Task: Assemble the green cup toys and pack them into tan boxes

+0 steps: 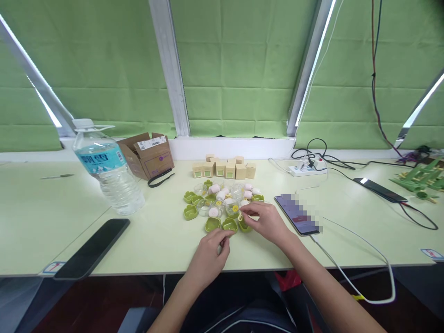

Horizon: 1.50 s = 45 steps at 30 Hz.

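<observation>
My left hand (pixel 210 254) rests low at the table's front edge, with a fingertip on the near rim of a green flower-shaped dish (pixel 229 225). Its thumb is apart from the fingers, and nothing shows between them. My right hand (pixel 265 221) is closed in a pinch on a small cream-coloured loop (pixel 240 216), above another green dish (pixel 245 225) that it partly hides. Just beyond my fingers lies a group of clear plastic cups, pink-and-white pieces (pixel 214 212) and more green dishes (pixel 190 212). A yellow round sticker (pixel 235 208) shows near my right fingertips.
Several small tan boxes (pixel 230 170) stand behind the group. To the left are a water bottle (pixel 118 185), an open cardboard box (pixel 152 157) and a black phone (pixel 93 249). A lit phone (pixel 296 215) with a white cable and a power strip (pixel 307 171) are right.
</observation>
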Motion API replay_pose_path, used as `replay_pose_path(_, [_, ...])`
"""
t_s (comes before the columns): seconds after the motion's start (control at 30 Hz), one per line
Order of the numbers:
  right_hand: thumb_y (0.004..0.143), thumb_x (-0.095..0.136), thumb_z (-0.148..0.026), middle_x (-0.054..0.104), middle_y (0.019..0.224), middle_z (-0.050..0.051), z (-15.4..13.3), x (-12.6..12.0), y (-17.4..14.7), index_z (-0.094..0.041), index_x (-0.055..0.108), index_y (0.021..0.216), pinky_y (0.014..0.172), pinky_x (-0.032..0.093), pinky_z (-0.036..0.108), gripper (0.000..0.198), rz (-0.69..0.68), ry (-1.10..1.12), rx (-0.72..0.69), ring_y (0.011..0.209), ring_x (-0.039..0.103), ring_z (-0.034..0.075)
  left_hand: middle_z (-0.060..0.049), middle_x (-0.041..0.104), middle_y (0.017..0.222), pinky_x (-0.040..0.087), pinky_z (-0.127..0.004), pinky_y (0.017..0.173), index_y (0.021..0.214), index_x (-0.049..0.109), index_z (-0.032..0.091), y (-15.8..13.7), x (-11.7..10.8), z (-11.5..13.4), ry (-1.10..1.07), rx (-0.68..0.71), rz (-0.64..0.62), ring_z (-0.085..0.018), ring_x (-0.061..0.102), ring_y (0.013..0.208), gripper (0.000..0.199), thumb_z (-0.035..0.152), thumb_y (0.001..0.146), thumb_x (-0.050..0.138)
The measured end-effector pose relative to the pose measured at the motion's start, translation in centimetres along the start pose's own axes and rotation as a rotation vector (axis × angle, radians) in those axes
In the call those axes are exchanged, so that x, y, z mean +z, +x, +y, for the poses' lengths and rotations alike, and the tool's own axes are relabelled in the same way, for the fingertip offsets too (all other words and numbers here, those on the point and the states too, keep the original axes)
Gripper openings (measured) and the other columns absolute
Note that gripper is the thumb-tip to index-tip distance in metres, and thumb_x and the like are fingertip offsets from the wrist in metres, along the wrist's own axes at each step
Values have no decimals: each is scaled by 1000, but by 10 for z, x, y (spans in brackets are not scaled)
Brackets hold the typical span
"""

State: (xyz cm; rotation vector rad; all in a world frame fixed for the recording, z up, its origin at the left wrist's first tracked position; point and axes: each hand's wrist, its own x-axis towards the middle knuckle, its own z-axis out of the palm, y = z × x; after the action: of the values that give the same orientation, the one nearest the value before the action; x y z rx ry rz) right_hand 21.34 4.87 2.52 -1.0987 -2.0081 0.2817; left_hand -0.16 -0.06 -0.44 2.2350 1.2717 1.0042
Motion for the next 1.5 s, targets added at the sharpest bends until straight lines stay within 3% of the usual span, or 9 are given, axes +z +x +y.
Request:
replay_pose_path(0.13, [91, 62, -24, 75, 90, 6, 11, 4, -13, -19, 76, 97, 67, 61, 25, 16, 92, 197, 98, 73, 72, 15, -7, 70, 96, 55, -33, 83, 116, 69, 21, -2, 3, -2, 100, 51, -4, -19, 66, 88, 31, 15, 96, 46])
replay_pose_path(0.4, [92, 60, -28, 74, 93, 8, 11, 7, -21, -18, 76, 95, 69, 64, 27, 19, 134, 224, 109, 81, 72, 16, -9, 66, 99, 54, -40, 85, 120, 64, 21, -4, 8, -2, 287, 186, -43, -23, 62, 94, 32, 12, 97, 43])
replay_pose_path(0.57, [93, 60, -29, 72, 95, 8, 9, 8, -22, -19, 77, 106, 72, 66, 28, 24, 165, 284, 104, 81, 71, 16, -9, 66, 101, 55, -39, 86, 116, 64, 20, -4, 6, 2, 278, 172, -41, -23, 63, 95, 28, 14, 97, 44])
replay_pose_path(0.8, [92, 59, -21, 75, 98, 8, 9, 9, -22, -20, 79, 101, 77, 66, 30, 21, 185, 259, 76, 89, 73, 17, -7, 70, 101, 56, -35, 82, 122, 63, 21, 8, 10, 13, 254, 145, -45, -21, 67, 92, 29, 15, 97, 48])
replay_pose_path(0.97, [92, 58, -20, 76, 100, 8, 9, 7, -21, -21, 79, 101, 80, 65, 31, 22, 175, 229, 95, 91, 73, 18, -9, 71, 93, 53, -36, 77, 115, 65, 18, 26, 23, 19, 517, 238, 0, -25, 68, 87, 22, 25, 96, 56])
replay_pose_path(1.13, [92, 58, -21, 75, 101, 8, 10, 6, -20, -21, 78, 102, 80, 65, 30, 23, 173, 247, 122, 91, 72, 17, -10, 68, 89, 50, -39, 76, 100, 68, 17, 38, 30, 26, 675, 226, -24, -27, 66, 85, 15, 30, 94, 62])
replay_pose_path(1.5, [91, 59, -20, 73, 92, 6, 9, 6, -20, -20, 76, 97, 78, 64, 29, 19, 227, 227, 101, 81, 71, 15, -8, 63, 88, 46, -37, 75, 91, 68, 17, 40, 31, 22, 667, 223, -42, -26, 62, 87, 9, 19, 94, 60])
